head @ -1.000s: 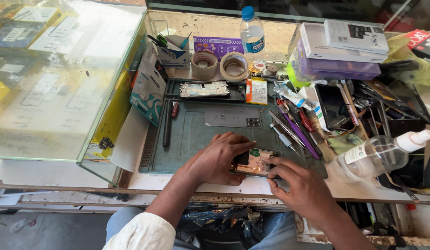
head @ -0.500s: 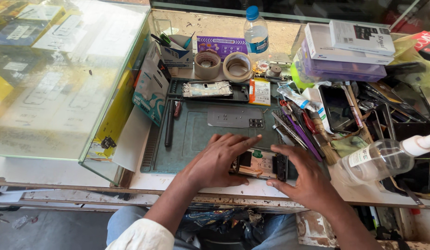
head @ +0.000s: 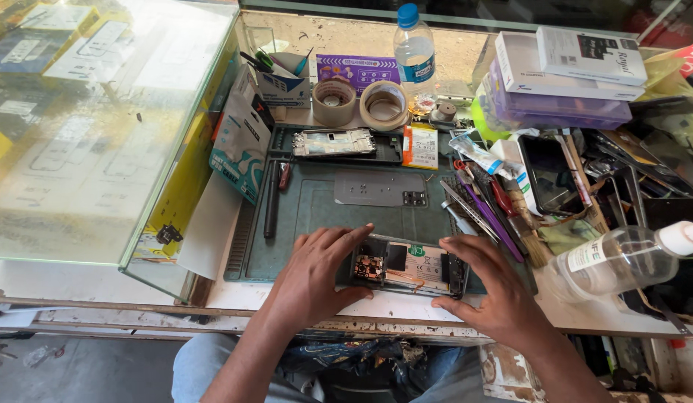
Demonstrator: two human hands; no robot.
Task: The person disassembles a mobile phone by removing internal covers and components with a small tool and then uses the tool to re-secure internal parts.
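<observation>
Opened phone (head: pixel 410 266) lies flat at the near edge of the green work mat (head: pixel 317 216), back cover off, internals face up. Long axis runs left-right, parallel to the table (head: pixel 212 246) edge; circuit-board end points left, the other end right. Left hand (head: pixel 317 280) covers the left end, fingers spread and pressing down flat on the mat and phone edge, thumb against the near edge. Right hand (head: pixel 496 295) cups the right end, fingers curled loosely over the far corner, thumb on the near side. Both hands brace the phone, neither lifts it. Further back on the mat: grey back cover (head: pixel 380 186) and a phone frame (head: pixel 333 142). Tweezers and tools (head: pixel 481 213) just right of the phone; clear spray bottle (head: pixel 622 257) further right.
</observation>
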